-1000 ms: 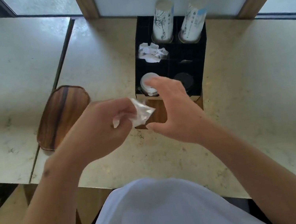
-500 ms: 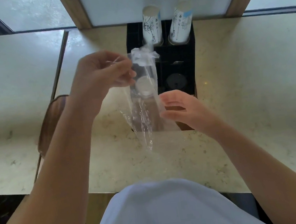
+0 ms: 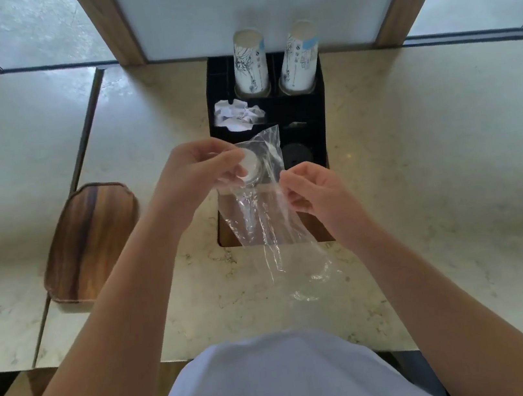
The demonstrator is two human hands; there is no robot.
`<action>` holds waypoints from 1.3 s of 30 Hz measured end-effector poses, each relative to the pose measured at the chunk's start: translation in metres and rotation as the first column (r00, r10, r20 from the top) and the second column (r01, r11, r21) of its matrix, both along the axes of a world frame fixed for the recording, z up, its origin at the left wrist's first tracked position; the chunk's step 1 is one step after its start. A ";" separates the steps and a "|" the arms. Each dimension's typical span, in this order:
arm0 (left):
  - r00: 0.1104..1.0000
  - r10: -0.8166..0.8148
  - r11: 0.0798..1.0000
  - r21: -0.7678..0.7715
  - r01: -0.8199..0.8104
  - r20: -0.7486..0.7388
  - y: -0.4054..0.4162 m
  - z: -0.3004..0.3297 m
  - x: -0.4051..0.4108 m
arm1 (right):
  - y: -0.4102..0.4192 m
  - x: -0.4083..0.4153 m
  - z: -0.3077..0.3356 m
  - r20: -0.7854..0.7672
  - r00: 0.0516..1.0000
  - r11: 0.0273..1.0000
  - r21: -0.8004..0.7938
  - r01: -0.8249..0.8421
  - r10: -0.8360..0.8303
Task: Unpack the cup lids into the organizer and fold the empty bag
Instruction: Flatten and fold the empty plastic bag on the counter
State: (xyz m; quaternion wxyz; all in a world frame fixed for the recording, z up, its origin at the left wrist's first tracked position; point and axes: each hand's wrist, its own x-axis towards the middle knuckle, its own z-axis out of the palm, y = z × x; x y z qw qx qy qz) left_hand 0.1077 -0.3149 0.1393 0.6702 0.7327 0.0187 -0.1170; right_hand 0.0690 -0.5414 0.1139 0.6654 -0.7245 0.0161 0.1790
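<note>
A clear plastic bag (image 3: 270, 223) hangs stretched out above the front of the black organizer (image 3: 320, 111). My left hand (image 3: 195, 173) pinches its upper left edge, and my right hand (image 3: 315, 189) pinches its right edge. Through the bag I see white cup lids (image 3: 254, 168) in the organizer's front left compartment. Black lids (image 3: 296, 157) lie in the front right compartment. The bag's lower end trails down over the counter.
Two stacks of printed paper cups (image 3: 250, 62) stand in the organizer's back compartments, with crumpled white paper (image 3: 237, 115) in front of them. A wooden tray (image 3: 90, 240) lies to the left on the pale stone counter (image 3: 433, 155). Windows run behind.
The bag went from crumpled in my left hand to drawn out long. My left hand has come down lower, and my right hand has taken hold of the bag's right edge.
</note>
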 end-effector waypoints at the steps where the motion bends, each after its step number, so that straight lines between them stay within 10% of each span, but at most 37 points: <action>1: 1.000 0.005 0.999 -0.037 -0.006 -0.012 -0.001 -0.002 0.001 | -0.002 0.002 0.001 -0.005 0.999 0.999 0.009 0.032 -0.032; 8: 0.958 0.010 0.935 -0.337 -0.111 -0.287 -0.013 -0.033 -0.023 | -0.013 0.010 -0.001 0.016 0.992 0.989 -0.078 0.128 -0.127; 28: 0.971 0.093 0.945 -0.289 -0.155 -0.219 -0.005 -0.043 -0.019 | -0.030 0.023 -0.009 0.110 0.993 0.981 -0.188 0.052 -0.032; 39: 0.946 -0.073 0.980 -0.199 0.009 -0.315 -0.015 -0.060 -0.038 | -0.028 0.023 -0.011 0.005 0.973 0.973 0.031 0.229 -0.229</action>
